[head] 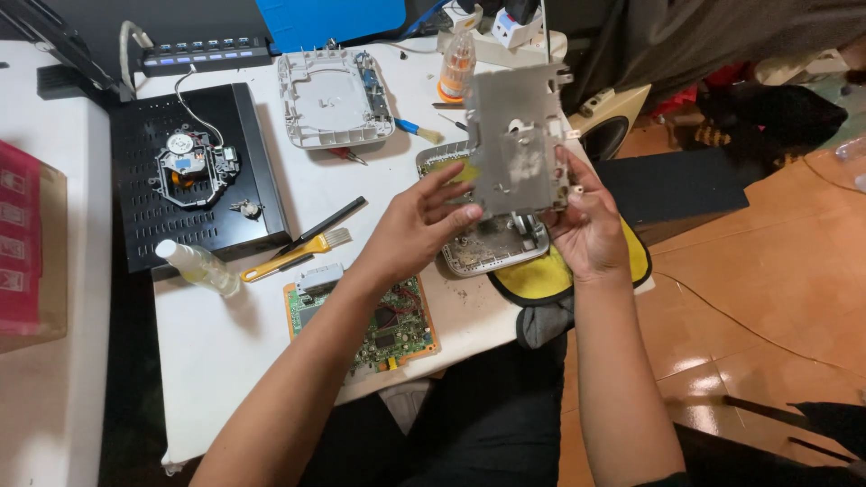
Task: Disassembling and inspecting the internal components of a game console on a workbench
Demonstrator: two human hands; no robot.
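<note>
Both hands shared the grip on a grey metal shield plate point(519, 140), which stood upright in the air above the right part of the white counter point(225, 343). The right hand point(586, 225) closed around its lower right edge, thumb on the near face and fingers behind, bearing the weight. The left hand point(424, 225) was mostly open, only its fingertips touching the lower left edge to steady it. Held so, the plate's flat face was turned toward the camera, likely for a look at its surface.

That plate was thin stamped sheet, dull grey, with bent tabs along the edges, small cut-outs and a dusty, smudged patch near the middle. Just below it lay an open lower casing point(492, 243) of pale plastic, grimy inside, resting on a yellow cloth point(541, 275) that overhung the counter edge, probably as padding.

Nearer the person sat a green circuit board point(388, 329) on an orange tray. A yellow-handled brush point(293, 255) and a clear spray bottle point(194, 266) lay left of the hands. Farther back rested a light-grey lid shell point(329, 99), an orange-capped small bottle point(457, 68), and a disc-drive mechanism point(191, 167) atop a black perforated box point(194, 171).
</note>
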